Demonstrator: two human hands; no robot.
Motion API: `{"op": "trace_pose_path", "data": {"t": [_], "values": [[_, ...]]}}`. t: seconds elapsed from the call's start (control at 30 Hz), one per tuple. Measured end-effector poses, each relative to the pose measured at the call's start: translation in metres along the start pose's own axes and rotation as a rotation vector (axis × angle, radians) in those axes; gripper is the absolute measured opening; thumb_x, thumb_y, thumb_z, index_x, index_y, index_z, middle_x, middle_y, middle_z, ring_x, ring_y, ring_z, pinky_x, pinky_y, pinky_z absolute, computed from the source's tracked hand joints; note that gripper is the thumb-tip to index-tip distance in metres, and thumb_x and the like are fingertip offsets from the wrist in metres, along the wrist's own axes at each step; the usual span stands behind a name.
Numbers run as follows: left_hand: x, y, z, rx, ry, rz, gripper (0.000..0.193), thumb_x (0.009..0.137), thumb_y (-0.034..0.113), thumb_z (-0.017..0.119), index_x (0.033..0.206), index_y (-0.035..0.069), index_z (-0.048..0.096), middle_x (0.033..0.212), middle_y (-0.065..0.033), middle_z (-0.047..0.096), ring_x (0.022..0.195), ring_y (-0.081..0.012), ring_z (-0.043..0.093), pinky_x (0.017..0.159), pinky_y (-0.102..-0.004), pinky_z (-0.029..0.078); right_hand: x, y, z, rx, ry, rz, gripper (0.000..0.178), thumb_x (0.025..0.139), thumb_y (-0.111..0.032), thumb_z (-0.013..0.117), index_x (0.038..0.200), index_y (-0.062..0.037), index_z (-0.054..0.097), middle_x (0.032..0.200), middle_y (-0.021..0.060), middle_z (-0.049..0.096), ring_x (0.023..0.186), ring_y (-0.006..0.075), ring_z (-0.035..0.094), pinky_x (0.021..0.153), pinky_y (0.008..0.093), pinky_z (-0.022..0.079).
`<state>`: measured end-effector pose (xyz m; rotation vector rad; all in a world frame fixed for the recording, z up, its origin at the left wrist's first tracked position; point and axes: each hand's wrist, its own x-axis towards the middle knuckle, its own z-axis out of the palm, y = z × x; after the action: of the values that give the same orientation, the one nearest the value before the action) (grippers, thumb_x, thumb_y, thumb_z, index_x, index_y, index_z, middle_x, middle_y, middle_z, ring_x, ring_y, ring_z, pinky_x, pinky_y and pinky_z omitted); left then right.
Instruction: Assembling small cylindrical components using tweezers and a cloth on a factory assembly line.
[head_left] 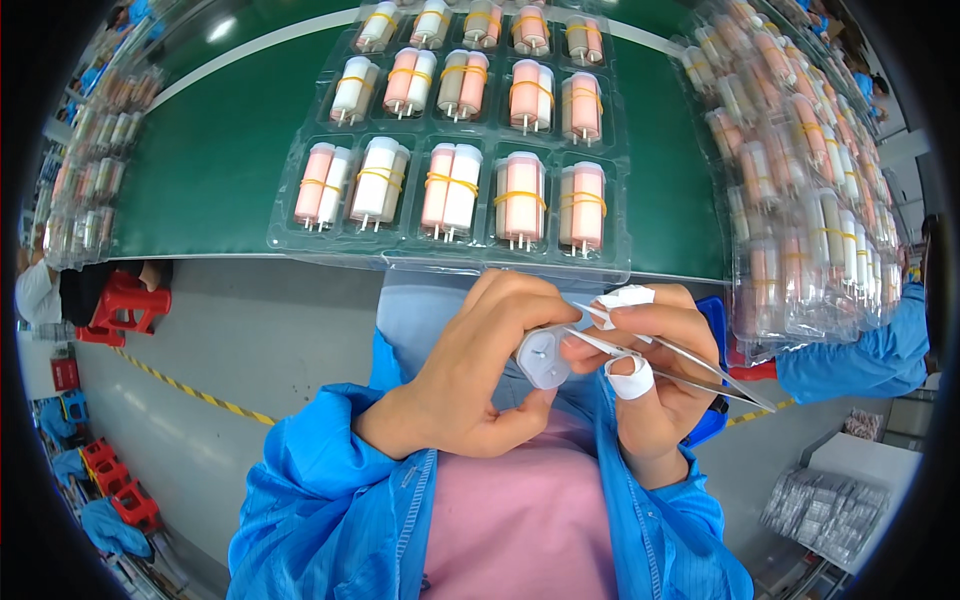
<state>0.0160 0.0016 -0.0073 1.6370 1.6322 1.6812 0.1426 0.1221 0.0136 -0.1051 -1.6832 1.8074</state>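
Below the table's front edge, my left hand (470, 365) is closed around a whitish translucent piece (545, 362) with a rounded three-lobed end face. That end is turned up toward me; the rest is hidden by my fingers. My right hand (655, 375) grips metal tweezers (748, 394), their tips pointing left beside the piece. Whether the tips touch it I cannot tell. White tape wraps several right fingertips. Just beyond both hands, a clear plastic tray (450, 262) holds rows of pink, white and grey cylinder bundles (452, 190) tied with yellow rubber bands.
The tray lies on a green table (200, 190), its near side reaching the front edge. Stacked trays of similar bundles (800, 190) rise at right, with more stacks (95, 180) at far left. A blue sleeve of another person (850, 345) is at right; red stools (130, 300) stand left.
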Motion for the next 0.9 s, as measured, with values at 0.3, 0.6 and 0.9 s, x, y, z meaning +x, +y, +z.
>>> {"op": "trace_pose_path", "data": {"t": [0.3, 0.6, 0.9], "values": [[-0.0027, -0.003, 0.002, 0.132, -0.018, 0.055, 0.058, 0.064, 0.007, 0.063, 0.119, -0.004, 0.047, 0.111, -0.0197, 0.047, 0.098, -0.0363, 0.045, 0.087, -0.0448, 0.037, 0.0014, 0.0005, -0.0002, 0.024, 0.002, 0.015, 0.028, 0.081, 0.011, 0.057, 0.108, 0.0076, 0.054, 0.111, 0.0168, 0.049, 0.093, 0.0322, 0.065, 0.081, 0.036, 0.059], [-0.0015, -0.0024, 0.0021, 0.173, -0.01, 0.066, 0.06, 0.062, 0.004, 0.064, 0.119, -0.003, 0.047, 0.111, -0.0185, 0.047, 0.098, -0.036, 0.045, 0.086, -0.0446, 0.038, 0.002, 0.0003, -0.0004, 0.024, -0.003, 0.021, 0.029, 0.08, 0.011, 0.057, 0.109, 0.0081, 0.054, 0.112, 0.017, 0.048, 0.093, 0.0323, 0.065, 0.08, 0.0362, 0.059], [-0.0052, -0.0005, 0.0025, 0.008, -0.015, -0.077, 0.053, 0.072, 0.009, 0.074, 0.116, 0.0, 0.047, 0.109, -0.0159, 0.048, 0.096, -0.0289, 0.049, 0.083, -0.0365, 0.041, -0.0009, -0.0063, -0.0082, 0.053, 0.079, 0.079, 0.016, 0.08, 0.006, 0.061, 0.096, 0.0099, 0.061, 0.091, 0.0172, 0.059, 0.084, 0.0261, 0.067, 0.066, 0.0314, 0.06]]}}
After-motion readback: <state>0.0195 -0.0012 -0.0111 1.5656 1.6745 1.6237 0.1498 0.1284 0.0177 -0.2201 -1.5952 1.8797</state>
